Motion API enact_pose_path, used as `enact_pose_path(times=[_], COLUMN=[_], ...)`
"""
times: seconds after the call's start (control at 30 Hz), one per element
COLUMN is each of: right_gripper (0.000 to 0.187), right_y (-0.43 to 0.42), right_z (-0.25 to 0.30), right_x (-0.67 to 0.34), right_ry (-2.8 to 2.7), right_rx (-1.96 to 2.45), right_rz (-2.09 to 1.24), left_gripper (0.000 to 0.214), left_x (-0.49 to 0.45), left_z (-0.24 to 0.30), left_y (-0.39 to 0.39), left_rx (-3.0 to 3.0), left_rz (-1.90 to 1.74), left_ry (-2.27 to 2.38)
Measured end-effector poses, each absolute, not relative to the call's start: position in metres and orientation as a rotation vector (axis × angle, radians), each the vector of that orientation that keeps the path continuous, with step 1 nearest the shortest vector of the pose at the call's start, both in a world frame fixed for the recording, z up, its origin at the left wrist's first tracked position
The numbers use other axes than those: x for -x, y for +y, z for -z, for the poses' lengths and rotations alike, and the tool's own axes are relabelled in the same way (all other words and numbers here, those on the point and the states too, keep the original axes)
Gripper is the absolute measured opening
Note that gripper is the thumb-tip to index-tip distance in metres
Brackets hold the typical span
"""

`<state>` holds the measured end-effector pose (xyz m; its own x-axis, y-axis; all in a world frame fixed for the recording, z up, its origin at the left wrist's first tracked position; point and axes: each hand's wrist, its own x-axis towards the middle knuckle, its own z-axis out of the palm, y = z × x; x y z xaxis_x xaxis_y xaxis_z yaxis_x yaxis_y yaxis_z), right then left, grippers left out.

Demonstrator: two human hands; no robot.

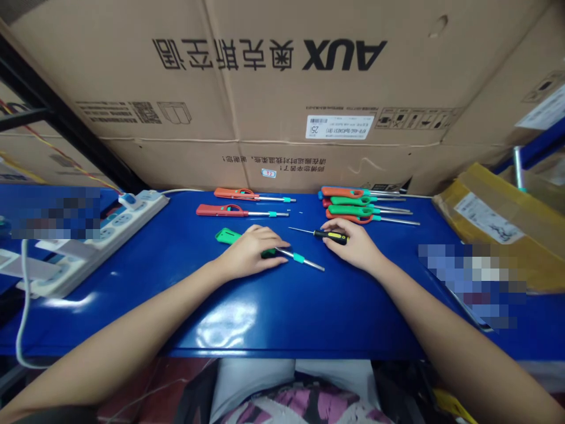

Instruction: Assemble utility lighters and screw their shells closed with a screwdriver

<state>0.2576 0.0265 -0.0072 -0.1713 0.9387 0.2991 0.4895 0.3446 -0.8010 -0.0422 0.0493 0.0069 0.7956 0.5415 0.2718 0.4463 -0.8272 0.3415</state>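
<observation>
My left hand [251, 250] lies over a green long-nosed lighter [228, 237] on the blue table [282, 306], fingers curled on its body; the metal nozzle with a teal collar [300, 258] sticks out to the right. My right hand [353, 242] grips a small black and yellow screwdriver [329, 235], whose thin shaft points left toward the lighter.
Two orange lighters [229, 210] lie behind my left hand. Several orange and green lighters [362, 206] are piled behind my right hand. A white power strip [110, 227] sits at the left, a yellow-wrapped parcel [494, 221] at the right. Big cardboard boxes [282, 88] wall the back.
</observation>
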Motion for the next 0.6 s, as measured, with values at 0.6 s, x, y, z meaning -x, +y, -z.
enact_pose_path(times=[0.6], right_gripper=[0.017], right_y=[0.019], right_z=[-0.003], right_x=[-0.261], right_ry=[-2.328], right_rx=[1.179], right_rz=[-0.225], left_gripper=[0.037], left_x=[0.072], left_z=[-0.032], left_y=[0.058], left_rx=[-2.525], left_rz=[-0.247], left_ry=[0.781])
